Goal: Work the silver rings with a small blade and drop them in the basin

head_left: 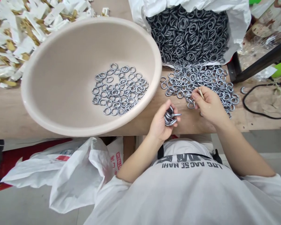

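My left hand (163, 120) is curled around a small heap of grey metal rings (170, 117), just right of the basin. My right hand (207, 101) is closed in a pinch on a thin, pale pointed stick (201, 93). Beneath its fingertips a ring (190, 104) lies at the near edge of a spread of loose rings (192, 78) on the table. To the left, a big beige basin (58, 123) holds many more rings (121, 92) gathered on its right side.
A white sack (239, 22) full of darker rings (189, 34) lies open at the back. White and brown pieces (16, 40) are piled at the far left. A black cord (255, 114) and a dark metal bar (262, 62) are on the right. White bags (79, 178) hang below the table edge.
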The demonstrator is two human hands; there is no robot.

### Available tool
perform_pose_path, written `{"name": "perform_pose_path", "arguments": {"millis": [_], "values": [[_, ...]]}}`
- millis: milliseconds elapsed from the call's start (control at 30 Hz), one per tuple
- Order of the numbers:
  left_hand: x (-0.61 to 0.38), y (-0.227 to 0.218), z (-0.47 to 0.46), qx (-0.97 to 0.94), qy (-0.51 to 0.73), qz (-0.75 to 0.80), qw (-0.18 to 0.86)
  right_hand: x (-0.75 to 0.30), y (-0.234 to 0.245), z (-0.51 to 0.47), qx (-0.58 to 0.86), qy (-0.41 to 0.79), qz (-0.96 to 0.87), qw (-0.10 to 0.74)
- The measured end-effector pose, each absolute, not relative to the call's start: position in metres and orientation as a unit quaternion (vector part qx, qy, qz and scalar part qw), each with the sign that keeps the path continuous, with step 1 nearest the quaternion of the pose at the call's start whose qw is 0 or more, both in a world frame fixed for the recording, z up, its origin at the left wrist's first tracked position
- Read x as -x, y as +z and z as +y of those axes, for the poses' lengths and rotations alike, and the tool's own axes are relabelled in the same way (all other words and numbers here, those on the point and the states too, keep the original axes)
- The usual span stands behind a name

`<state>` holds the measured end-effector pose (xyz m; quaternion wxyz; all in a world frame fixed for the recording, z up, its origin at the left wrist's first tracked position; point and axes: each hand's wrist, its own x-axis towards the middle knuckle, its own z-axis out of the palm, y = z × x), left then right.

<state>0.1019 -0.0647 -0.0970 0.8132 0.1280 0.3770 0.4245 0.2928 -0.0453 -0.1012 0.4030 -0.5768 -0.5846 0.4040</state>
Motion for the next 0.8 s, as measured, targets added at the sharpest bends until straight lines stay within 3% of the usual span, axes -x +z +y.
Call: {"name": "perform_pose_path", "arguments": {"millis": [100,267,533,700,800], "values": [[-0.116,-0.100,-0.066,-0.179,0.434,0.394,0.790,-0.288,-0.095,-0.053,0.513,0.490,-0.536,0.457],[-0.128,-0.113,-0.072,-0.299,0.450,0.410,0.735,-0.282,-0.089,-0.061,0.472,0.542,-0.505,0.478],[-0.130,-0.128,-0.075,-0.500,0.519,0.429,0.545,-0.263,-0.108,-0.074,0.511,0.494,-0.477,0.517],[-0.129,-0.122,-0.078,-0.419,0.487,0.402,0.652,-0.266,-0.107,-0.076,0.505,0.428,-0.504,0.555],[-0.126,-0.119,-0.077,-0.389,0.464,0.400,0.689,-0.278,-0.097,-0.075,0.467,0.401,-0.596,0.516]]}}
